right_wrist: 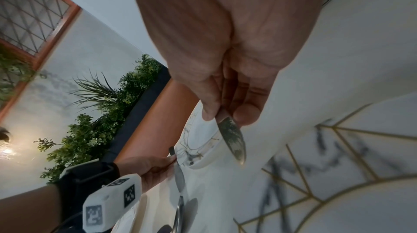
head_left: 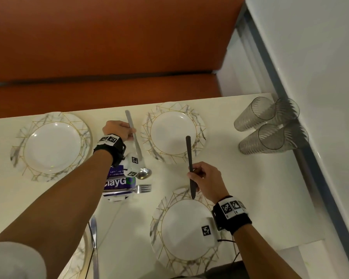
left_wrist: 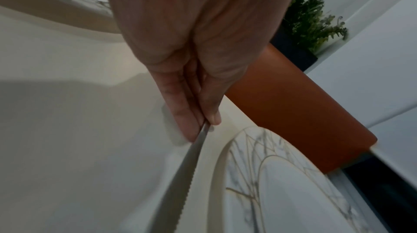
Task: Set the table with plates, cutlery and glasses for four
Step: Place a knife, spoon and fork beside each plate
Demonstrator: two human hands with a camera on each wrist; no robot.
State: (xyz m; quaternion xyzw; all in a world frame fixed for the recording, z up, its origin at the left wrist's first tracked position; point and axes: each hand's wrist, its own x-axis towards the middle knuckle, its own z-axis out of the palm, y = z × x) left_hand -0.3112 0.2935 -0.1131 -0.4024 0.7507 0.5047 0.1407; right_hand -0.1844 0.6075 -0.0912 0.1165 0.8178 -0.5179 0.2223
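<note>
Left hand (head_left: pixel 119 130) grip pinching one knife (head_left: pixel 133 135), right hand (head_left: pixel 207 180) grip another knife (head_left: pixel 190 166).

Orange bench (head_left: pixel 109 37) behind cream table (head_left: pixel 230 178); white wall (head_left: pixel 310 47) rt; plants (right_wrist: pixel 101 129).

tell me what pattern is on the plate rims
Grey marble veining crossed by thin gold lines on the plate rims; the head view shows it best.

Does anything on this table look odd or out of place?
Yes: the four glasses lie tipped on their sides, piled by the wall at the table's far right corner, instead of standing upright by the plates.
</note>
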